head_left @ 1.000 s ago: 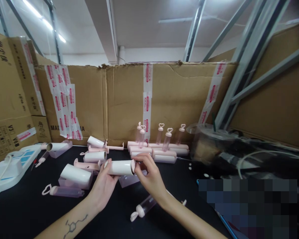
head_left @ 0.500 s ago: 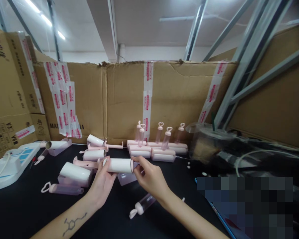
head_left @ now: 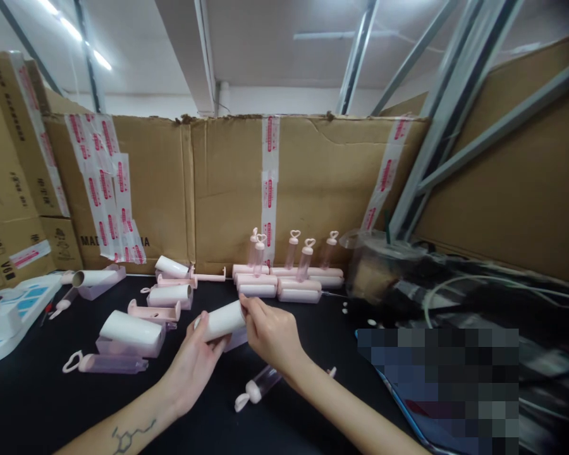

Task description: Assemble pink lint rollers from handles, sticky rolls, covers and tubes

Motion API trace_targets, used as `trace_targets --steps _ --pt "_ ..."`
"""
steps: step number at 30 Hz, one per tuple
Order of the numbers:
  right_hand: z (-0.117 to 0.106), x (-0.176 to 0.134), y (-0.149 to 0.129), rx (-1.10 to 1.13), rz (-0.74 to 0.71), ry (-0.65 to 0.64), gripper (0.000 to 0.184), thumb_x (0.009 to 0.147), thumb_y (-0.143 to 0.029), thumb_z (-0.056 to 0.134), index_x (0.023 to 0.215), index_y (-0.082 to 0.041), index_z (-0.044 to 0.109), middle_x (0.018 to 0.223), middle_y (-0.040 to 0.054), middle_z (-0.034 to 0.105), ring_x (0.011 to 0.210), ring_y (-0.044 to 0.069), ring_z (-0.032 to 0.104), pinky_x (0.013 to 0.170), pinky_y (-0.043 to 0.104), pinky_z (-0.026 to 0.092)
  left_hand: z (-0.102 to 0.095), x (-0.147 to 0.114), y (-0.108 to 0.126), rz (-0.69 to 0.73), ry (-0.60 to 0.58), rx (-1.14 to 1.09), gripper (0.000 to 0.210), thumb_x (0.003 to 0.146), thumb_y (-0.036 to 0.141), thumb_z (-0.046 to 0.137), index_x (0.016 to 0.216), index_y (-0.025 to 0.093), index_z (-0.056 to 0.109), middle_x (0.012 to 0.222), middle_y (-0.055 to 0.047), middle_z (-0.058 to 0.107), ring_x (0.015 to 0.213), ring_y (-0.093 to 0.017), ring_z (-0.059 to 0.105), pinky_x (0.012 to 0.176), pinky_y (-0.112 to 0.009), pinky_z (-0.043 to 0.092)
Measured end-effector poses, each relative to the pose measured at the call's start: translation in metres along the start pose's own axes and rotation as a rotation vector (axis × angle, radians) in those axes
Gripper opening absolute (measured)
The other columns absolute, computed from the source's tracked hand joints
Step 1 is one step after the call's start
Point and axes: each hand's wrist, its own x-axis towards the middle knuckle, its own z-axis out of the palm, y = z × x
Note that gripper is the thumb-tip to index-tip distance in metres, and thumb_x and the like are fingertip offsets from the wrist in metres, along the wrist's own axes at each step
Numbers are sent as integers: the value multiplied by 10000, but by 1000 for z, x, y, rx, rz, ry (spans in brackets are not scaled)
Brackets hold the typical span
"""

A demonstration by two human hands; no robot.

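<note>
A white lint roller roll [head_left: 222,320] is held up over the black table, its right end tipped slightly upward. My left hand [head_left: 194,360] wraps its left end from below, thumb on top. At the other end, my right hand [head_left: 271,328] has its fingers closed on the roll's rim; they hide the pink end piece there. Beneath the roll, a translucent cover [head_left: 237,339] is partly hidden. A clear handle with a pink cap [head_left: 253,392] lies below my right hand. To the left are a pink roller frame [head_left: 155,312], another white roll [head_left: 130,327] and a heart-looped handle [head_left: 105,363].
Several lint rollers with upright heart-topped handles [head_left: 299,289] stand at the back against a cardboard wall [head_left: 227,189]. On the right are a plastic cup [head_left: 374,272], cables and a blue-edged device [head_left: 401,404], partly blurred out. A white power strip [head_left: 33,300] lies at far left.
The roll has gone from level to tilted, right end up. My right hand's fingers have closed further over that end. The whole view has shifted slightly.
</note>
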Motion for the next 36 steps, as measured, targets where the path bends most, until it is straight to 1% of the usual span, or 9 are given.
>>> trace_targets --steps 6,8,11,16,20,24,29,32,36 --pt "-44 9 11 560 74 -263 502 802 -306 542 1282 -222 419 1238 78 537 970 205 595 820 314 456 9 -9 8 172 -95 223 436 842 302 536 1232 320 342 1157 -30 537 1060 -174 534 943 -362 401" --pt "-56 6 15 570 23 -432 675 686 -379 673 1297 -245 421 1234 71 545 998 248 581 842 349 447 7 -15 1 150 -184 406 605 833 323 544 1320 334 186 1183 -50 513 1068 -184 522 950 -372 384" --pt "-70 1 33 693 32 -572 489 718 -385 645 1175 -226 568 1086 42 638 956 241 596 818 320 459 -3 -23 -17 163 -314 819 783 807 320 567 1373 299 25 1235 -107 461 1057 -211 502 933 -402 387" --pt "-81 4 73 944 406 -368 506 788 -416 560 1234 -183 502 945 52 642 611 155 616 541 257 491 -10 -28 -38 156 -518 1555 531 735 267 601 1243 207 459 1042 -100 518 985 -251 501 928 -414 377" --pt "-76 7 80 1081 562 -119 541 782 -432 575 1245 -181 454 835 27 633 558 137 604 548 252 477 -7 -30 -27 223 -570 1516 379 833 183 428 1204 242 482 1010 -57 477 889 -166 538 871 -300 424" --pt "-70 6 73 1224 755 96 426 755 -432 612 1096 -200 509 817 13 634 636 148 624 625 257 500 -11 -27 -14 480 -396 1435 387 887 229 359 1269 269 404 1120 -73 415 935 -163 521 916 -314 392" --pt "-62 3 59 1572 801 -35 302 779 -386 592 1019 -208 542 996 52 634 909 206 621 781 304 497 -17 -23 -16 628 -256 1373 370 872 281 413 1239 271 463 1133 -94 411 1043 -223 465 956 -351 347" --pt "-54 1 52 1602 833 -11 364 783 -394 578 1089 -208 515 999 63 627 850 207 625 708 304 507 -15 -25 -15 510 -289 1303 389 853 302 463 1242 278 455 1132 -99 401 967 -217 492 946 -366 344" --pt "-37 -6 43 1362 790 71 366 728 -396 640 1017 -198 533 727 -11 570 560 118 529 481 205 418 -9 -26 -10 78 -601 1067 704 807 321 562 1367 290 136 1048 -87 464 881 -198 536 863 -390 403"
